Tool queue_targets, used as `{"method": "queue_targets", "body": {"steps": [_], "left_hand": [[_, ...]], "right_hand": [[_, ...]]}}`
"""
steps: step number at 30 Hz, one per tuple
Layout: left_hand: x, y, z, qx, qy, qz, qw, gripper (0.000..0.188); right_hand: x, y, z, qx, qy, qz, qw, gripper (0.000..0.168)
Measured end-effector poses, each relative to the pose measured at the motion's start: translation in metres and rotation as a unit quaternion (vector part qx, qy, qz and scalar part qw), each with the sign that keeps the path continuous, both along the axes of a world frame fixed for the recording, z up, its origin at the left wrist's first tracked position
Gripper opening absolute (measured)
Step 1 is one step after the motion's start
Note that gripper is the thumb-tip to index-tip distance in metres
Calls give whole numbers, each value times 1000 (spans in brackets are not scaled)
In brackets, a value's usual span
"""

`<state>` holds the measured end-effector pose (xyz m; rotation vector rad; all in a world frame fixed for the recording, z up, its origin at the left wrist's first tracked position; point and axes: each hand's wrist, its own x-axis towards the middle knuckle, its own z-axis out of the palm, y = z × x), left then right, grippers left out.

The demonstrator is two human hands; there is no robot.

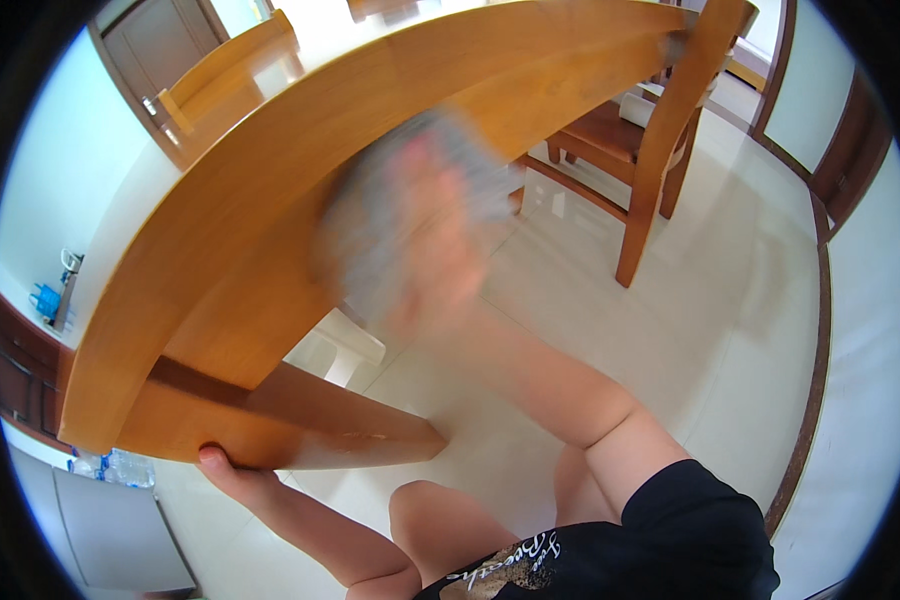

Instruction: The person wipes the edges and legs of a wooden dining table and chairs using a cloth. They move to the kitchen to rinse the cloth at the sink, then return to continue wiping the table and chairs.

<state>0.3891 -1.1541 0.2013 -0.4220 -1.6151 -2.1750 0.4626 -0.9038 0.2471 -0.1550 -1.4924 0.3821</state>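
A wooden dining table (270, 187) with a curved apron fills the upper left of the head view. My right hand (439, 247), blurred by motion, has a grey cloth (360, 225) in its grasp against the table's side. Low on the left, my left hand (232, 474) rests at the edge of the table leg (345, 420), thumb on the wood; its other fingers are hidden behind the leg, so its grip cannot be told.
A wooden chair (645, 165) stands at the upper right on the tiled floor. Another chair (229, 67) is beyond the table. Under the table shows a white plastic piece (352, 341). A grey cabinet or appliance (112, 525) stands lower left, near plastic bottles (127, 469).
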Motion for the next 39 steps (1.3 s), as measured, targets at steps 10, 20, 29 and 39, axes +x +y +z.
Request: {"method": "queue_targets", "body": {"steps": [10,20,29,39], "left_hand": [[-5,-6,-3,-1,6,-1,1000,87],[9,19,8,13,10,4,1000,81],[1,9,5,14,8,8,1000,83],[12,21,12,32,-4,64,997,83]], "right_hand": [[25,162,2,12,81,-18,997,24],[22,193,22,-198,190,-131,953,22],[15,13,-10,241,-35,47,969,44],[39,218,3,-127,116,-137,976,23]]}}
